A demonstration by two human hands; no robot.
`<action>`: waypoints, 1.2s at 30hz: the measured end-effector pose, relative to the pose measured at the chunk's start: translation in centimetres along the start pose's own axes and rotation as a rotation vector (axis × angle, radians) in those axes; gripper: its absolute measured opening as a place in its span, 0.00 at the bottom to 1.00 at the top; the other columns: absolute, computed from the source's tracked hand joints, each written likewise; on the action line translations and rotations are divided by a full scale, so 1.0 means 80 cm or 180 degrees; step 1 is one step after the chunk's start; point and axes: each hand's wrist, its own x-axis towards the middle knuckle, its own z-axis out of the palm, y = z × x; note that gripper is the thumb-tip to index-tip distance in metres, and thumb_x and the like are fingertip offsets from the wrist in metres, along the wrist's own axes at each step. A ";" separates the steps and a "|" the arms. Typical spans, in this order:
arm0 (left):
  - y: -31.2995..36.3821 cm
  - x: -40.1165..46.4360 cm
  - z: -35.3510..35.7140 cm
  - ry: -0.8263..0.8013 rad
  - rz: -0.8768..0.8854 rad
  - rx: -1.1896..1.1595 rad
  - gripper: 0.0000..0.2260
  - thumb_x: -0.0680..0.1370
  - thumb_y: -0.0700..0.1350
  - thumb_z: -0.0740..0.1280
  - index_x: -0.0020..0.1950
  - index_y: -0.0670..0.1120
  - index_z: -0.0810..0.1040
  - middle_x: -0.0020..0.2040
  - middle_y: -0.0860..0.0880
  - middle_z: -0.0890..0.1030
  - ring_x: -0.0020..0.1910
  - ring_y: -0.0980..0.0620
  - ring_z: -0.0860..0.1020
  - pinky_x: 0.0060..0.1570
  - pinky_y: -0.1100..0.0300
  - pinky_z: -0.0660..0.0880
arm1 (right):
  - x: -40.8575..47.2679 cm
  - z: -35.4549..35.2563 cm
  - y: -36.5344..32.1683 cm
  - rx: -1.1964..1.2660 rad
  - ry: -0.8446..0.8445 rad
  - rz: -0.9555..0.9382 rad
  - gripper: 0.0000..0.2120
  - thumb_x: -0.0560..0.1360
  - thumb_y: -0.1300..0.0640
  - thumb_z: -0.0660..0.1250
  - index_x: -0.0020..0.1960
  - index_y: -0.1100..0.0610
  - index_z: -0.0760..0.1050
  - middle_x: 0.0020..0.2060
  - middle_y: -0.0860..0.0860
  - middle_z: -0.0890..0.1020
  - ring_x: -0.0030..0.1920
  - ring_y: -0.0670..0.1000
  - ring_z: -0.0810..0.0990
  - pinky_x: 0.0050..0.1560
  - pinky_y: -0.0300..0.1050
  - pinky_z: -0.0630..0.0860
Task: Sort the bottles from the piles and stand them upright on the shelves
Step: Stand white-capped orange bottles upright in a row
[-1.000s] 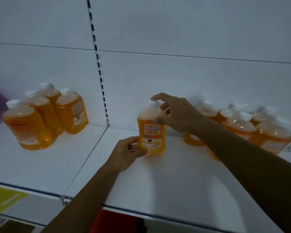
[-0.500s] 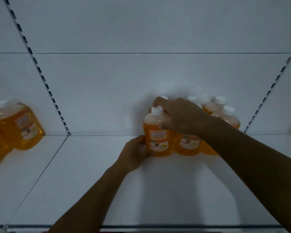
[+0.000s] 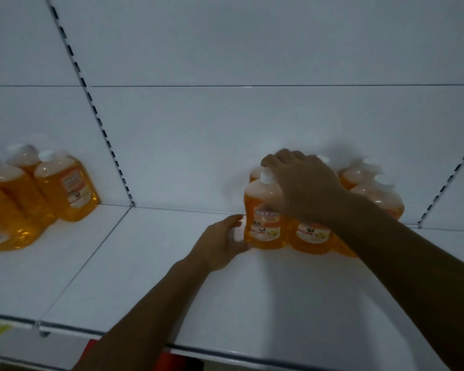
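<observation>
An orange bottle (image 3: pixel 263 218) with a white cap and a printed label stands upright on the white shelf (image 3: pixel 225 290), at the left end of a cluster of like orange bottles (image 3: pixel 312 236). My right hand (image 3: pixel 303 186) grips its neck and shoulder from above. My left hand (image 3: pixel 223 243) rests against its lower left side, fingers curved round the base. Bottles at the back of the cluster are partly hidden by my right hand and forearm.
A second group of several orange bottles (image 3: pixel 65 188) stands on the neighbouring shelf section at the left. Slotted uprights (image 3: pixel 97 113) divide the back panel. Bare shelf surface lies between the two groups and in front of the cluster.
The bottle has moved right and back until it stands against the cluster of bottles. Both hands stayed on it. The view has shifted a little.
</observation>
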 end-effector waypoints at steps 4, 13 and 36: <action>-0.022 -0.035 -0.049 0.0449 -0.0403 0.0153 0.30 0.72 0.65 0.67 0.70 0.52 0.70 0.64 0.55 0.77 0.61 0.55 0.75 0.55 0.64 0.67 | 0.016 0.002 -0.029 0.0157 0.0587 -0.0228 0.33 0.70 0.37 0.69 0.67 0.56 0.69 0.64 0.56 0.75 0.63 0.59 0.74 0.63 0.55 0.70; -0.113 -0.162 -0.203 0.1669 -0.0879 0.0233 0.21 0.76 0.57 0.66 0.66 0.51 0.74 0.57 0.57 0.78 0.55 0.60 0.76 0.52 0.67 0.71 | 0.099 0.048 -0.189 0.1787 -0.0265 -0.0576 0.24 0.74 0.42 0.67 0.66 0.49 0.67 0.63 0.48 0.73 0.60 0.51 0.74 0.60 0.47 0.71; -0.307 -0.211 -0.423 0.2217 -0.0582 -0.0648 0.31 0.65 0.57 0.76 0.66 0.51 0.72 0.57 0.57 0.78 0.54 0.56 0.79 0.45 0.67 0.78 | 0.237 0.173 -0.542 0.4144 -0.0909 -0.0185 0.24 0.73 0.47 0.71 0.67 0.46 0.68 0.58 0.43 0.79 0.59 0.47 0.78 0.59 0.51 0.78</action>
